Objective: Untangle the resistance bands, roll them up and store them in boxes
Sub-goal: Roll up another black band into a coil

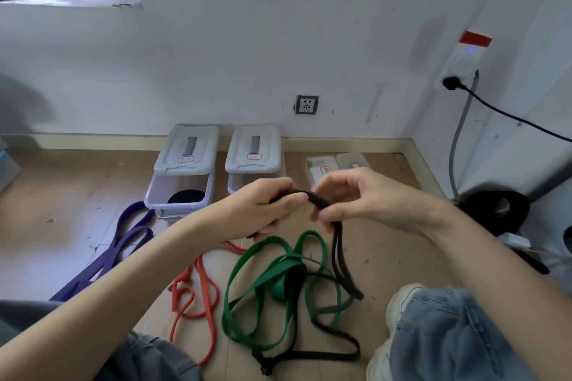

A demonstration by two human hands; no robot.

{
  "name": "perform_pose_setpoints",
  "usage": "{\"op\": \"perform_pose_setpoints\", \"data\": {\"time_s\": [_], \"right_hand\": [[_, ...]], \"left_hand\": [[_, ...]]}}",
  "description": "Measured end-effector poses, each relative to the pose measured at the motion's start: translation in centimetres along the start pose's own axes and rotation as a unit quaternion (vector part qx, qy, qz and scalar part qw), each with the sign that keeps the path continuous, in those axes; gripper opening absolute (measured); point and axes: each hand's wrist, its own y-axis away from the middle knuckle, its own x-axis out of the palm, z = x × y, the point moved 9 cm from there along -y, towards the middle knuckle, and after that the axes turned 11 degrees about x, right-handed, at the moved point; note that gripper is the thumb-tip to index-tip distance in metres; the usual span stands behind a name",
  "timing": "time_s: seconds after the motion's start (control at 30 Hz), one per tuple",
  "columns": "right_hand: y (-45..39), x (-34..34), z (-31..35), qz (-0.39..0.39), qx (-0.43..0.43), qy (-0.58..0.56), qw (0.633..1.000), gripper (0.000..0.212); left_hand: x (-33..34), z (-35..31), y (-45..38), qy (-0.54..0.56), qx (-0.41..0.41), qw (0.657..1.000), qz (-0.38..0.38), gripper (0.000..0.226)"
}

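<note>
My left hand [269, 207] grips one end of a black resistance band [337, 260], and my right hand [356, 198] pinches the same band a little to the right, both raised above the floor. The band hangs down from my right hand and lies tangled with a green band [247, 288] on the floor. An orange band [198, 288] lies left of the green one, and a purple band [123, 241] further left. Two white boxes stand by the wall: the left box [179, 192] holds a rolled black band [186, 196]; the right box [255, 164] sits behind my hands.
Both boxes have their lids raised at the back. Smaller clear containers [335, 165] sit right of them. A black object [495, 210] and a cable [507, 114] are at the right wall. My knees in jeans and a white shoe [399, 309] frame the bottom.
</note>
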Motion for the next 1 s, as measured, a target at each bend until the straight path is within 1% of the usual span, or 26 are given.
{"op": "perform_pose_setpoints", "data": {"time_s": [0.07, 0.13, 0.23, 0.37, 0.4, 0.47, 0.53, 0.6, 0.67, 0.73, 0.83, 0.9, 0.93, 1.0], "right_hand": [[-0.3, -0.2, 0.8, -0.054, -0.030, -0.031, 0.998, 0.030], [-0.2, -0.5, 1.5, -0.079, -0.054, -0.029, 0.995, 0.020], [0.0, -1.1, 1.9, -0.121, -0.066, 0.031, 0.990, 0.010], [0.2, -1.7, 2.4, -0.187, -0.091, 0.067, 0.976, 0.013], [0.3, -1.9, 2.5, -0.200, -0.094, 0.078, 0.972, 0.015], [0.6, -2.2, 2.7, -0.218, -0.100, 0.102, 0.966, 0.018], [0.9, -2.1, 3.0, -0.238, -0.110, 0.145, 0.954, 0.015], [1.0, -1.6, 3.2, -0.242, -0.126, 0.142, 0.952, 0.013], [0.9, -1.0, 3.2, -0.232, -0.135, 0.104, 0.958, 0.013], [1.0, -0.8, 3.4, -0.238, -0.144, 0.093, 0.956, 0.012], [1.4, -1.0, 3.9, -0.290, -0.170, 0.126, 0.933, 0.018], [1.8, -1.3, 4.3, -0.315, -0.185, 0.138, 0.921, 0.020], [1.7, -1.4, 4.3, -0.310, -0.182, 0.134, 0.923, 0.019], [1.2, -1.2, 4.0, -0.266, -0.156, 0.107, 0.945, 0.023]], "left_hand": [[0.6, 0.0, -0.2, 0.019, -0.009, 1.000, 0.001, 0.023], [0.2, 0.3, -0.2, 0.062, -0.031, 0.997, -0.019, 0.020], [-0.9, 0.9, 0.0, 0.114, -0.042, 0.991, -0.056, 0.020], [-1.0, 1.5, 0.4, 0.139, -0.047, 0.986, -0.076, 0.031], [-1.5, 1.4, 0.5, 0.131, -0.050, 0.986, -0.086, 0.033], [-2.7, 1.1, 0.6, 0.063, -0.045, 0.992, -0.096, 0.034], [-2.8, 0.6, 0.6, 0.005, -0.041, 0.997, -0.073, 0.035], [-2.0, 0.5, 0.4, 0.017, -0.041, 0.997, -0.058, 0.030], [-1.4, 0.9, 0.2, 0.040, -0.047, 0.996, -0.069, 0.023], [-0.9, 1.5, 0.0, 0.060, -0.061, 0.994, -0.071, 0.024], [-0.7, 1.9, 0.0, 0.124, -0.080, 0.986, -0.075, 0.026], [-1.2, 1.9, 0.0, 0.182, -0.084, 0.975, -0.094, 0.031], [-1.8, 2.0, 0.1, 0.202, -0.086, 0.969, -0.113, 0.031], [-3.0, 2.4, 0.4, 0.246, -0.095, 0.952, -0.155, 0.027]]}}
